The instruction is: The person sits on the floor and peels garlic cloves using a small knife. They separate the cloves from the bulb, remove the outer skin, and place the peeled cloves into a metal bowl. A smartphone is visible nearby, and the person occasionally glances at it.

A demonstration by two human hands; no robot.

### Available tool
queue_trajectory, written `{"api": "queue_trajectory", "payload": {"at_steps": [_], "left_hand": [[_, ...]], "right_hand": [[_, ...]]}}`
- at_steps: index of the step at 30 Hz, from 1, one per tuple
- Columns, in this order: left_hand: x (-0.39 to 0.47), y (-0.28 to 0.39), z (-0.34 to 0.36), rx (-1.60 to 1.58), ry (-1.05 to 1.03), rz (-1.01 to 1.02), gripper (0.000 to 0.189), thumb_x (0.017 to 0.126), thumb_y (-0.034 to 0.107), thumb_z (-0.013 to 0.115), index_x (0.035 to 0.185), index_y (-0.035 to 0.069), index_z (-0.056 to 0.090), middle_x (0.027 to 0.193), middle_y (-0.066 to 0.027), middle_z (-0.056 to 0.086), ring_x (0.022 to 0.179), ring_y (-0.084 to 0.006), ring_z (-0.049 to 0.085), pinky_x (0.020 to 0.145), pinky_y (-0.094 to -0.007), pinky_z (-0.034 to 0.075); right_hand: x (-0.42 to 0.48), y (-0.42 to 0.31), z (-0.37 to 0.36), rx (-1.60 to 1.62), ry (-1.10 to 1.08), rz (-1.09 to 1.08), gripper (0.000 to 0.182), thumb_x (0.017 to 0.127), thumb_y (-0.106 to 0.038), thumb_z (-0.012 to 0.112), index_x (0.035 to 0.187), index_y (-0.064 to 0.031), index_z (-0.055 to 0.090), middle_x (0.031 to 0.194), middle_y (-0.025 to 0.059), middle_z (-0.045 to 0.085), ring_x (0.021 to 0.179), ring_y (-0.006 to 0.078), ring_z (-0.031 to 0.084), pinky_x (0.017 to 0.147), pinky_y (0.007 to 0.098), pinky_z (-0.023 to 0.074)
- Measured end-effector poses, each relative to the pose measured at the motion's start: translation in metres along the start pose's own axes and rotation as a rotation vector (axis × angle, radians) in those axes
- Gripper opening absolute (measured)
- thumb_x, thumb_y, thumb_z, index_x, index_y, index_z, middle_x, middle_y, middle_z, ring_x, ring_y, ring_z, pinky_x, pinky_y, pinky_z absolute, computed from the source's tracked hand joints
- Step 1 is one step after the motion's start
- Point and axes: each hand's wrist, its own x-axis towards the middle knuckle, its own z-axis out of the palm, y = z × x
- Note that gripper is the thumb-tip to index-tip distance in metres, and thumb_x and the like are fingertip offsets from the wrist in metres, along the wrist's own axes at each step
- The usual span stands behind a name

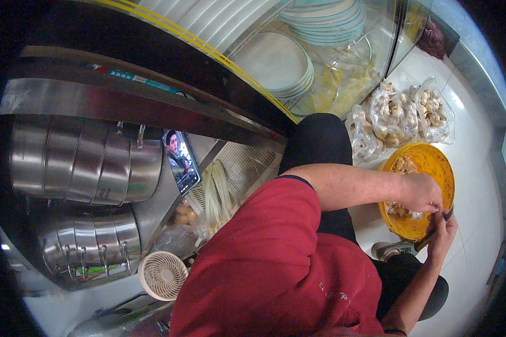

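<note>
My left hand [421, 193] is over the yellow basin [446, 168], its fingertips pinched on a small pale piece, mostly hidden. Against those fingertips, at the basin's near rim, my right hand [442, 236] grips a knife [423, 242]. The knife's dark handle runs under the palm, and part of the blade shows past the fingers. Pale brown pieces and papery scraps [404, 165] lie inside the basin, which sits tilted on the floor. Beyond it stand clear plastic bags [393, 111] of pale, rounded produce that looks like garlic.
Stacked plates [274, 61] sit behind glass. Left of me are steel pots [84, 158], a phone [181, 162] playing video, scallions [217, 189] in a perforated crate [253, 160], and a small fan [163, 276]. My shoe [390, 249] is beside the basin.
</note>
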Motion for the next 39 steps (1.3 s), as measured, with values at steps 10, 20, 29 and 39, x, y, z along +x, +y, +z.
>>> {"api": "queue_trajectory", "payload": {"at_steps": [10,20,29,39], "left_hand": [[-0.001,0.004,-0.001,0.079,-0.049,-0.012,0.019,0.082,0.027,0.063,0.093,0.013,0.072,0.089,-0.0086,0.069,0.085,-0.0295,0.066,0.074,-0.0418,0.052],[-0.003,0.008,-0.002,-0.095,0.041,-0.065,0.023,0.081,0.026,0.065,0.094,0.007,0.070,0.090,-0.0117,0.069,0.086,-0.0311,0.066,0.075,-0.0419,0.052],[0.001,0.015,-0.005,-0.455,0.109,-0.383,0.028,0.090,0.024,0.058,0.103,0.001,0.065,0.097,-0.0160,0.069,0.091,-0.0237,0.065,0.081,-0.0364,0.051],[-0.007,0.021,0.007,-0.538,0.165,-0.508,0.028,0.096,0.015,0.053,0.117,-0.002,0.060,0.104,-0.0083,0.066,0.094,-0.0134,0.061,0.084,-0.0288,0.049]], "right_hand": [[-0.001,0.000,0.001,0.014,0.014,0.003,0.009,0.091,-0.012,0.055,0.089,-0.0047,0.060,0.070,-0.0035,0.053,0.059,0.0047,0.045,0.052,0.0206,0.0330],[0.004,0.005,0.003,0.124,0.102,-0.069,0.006,0.089,-0.010,0.050,0.086,-0.0060,0.055,0.064,-0.0024,0.049,0.052,0.0061,0.042,0.048,0.0207,0.0332],[0.010,-0.002,0.016,0.233,0.211,-0.023,0.007,0.090,-0.011,0.054,0.085,-0.0067,0.055,0.064,0.0001,0.050,0.052,0.0089,0.045,0.048,0.0239,0.0357],[-0.012,-0.031,0.019,0.077,0.000,-0.077,0.027,0.094,-0.023,0.051,0.113,-0.0035,0.050,0.102,0.0076,0.056,0.093,0.0149,0.054,0.084,0.0294,0.0445]]}}
